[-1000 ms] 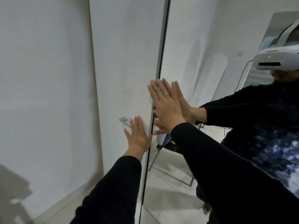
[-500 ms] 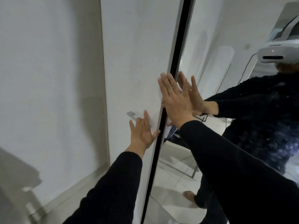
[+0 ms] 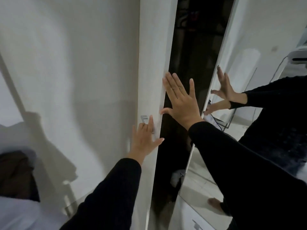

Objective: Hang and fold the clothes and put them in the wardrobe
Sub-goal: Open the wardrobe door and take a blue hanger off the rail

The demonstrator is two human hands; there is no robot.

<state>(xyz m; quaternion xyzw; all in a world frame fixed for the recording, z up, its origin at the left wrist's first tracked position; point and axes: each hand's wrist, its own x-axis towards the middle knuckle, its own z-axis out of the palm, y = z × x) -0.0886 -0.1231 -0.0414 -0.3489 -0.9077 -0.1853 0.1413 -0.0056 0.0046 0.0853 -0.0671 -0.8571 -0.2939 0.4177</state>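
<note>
Where the two doors met a second ago with only a thin dark seam between them, the head view now shows a broad black gap [image 3: 187, 80], so the wardrobe is opening. Its white door [image 3: 156, 47] stands to the left of the gap and its mirrored door [image 3: 235, 47] to the right.

Each grip is released, with straight fingers and nothing held. Spread flat, the right hand [image 3: 181, 102] lies at the inner edge of the white door, its fingertips on the white edge and its palm over the dark opening; earlier it lay pressed against the mirror. Lower down, the left hand [image 3: 144, 140] rests flat on the white door just beside the small metal handle [image 3: 144, 118], one finger reaching up beside it, much as it did before.

Inside the gap it is too dark to tell much; faint shapes high up may be hanging clothes [image 3: 191, 15], and a pale bundle [image 3: 177, 178] lies near the bottom.

By my judgement the wardrobe is only being opened, and the hanging and folding are not yet begun; a wider gap will be needed before anything goes in.
</note>
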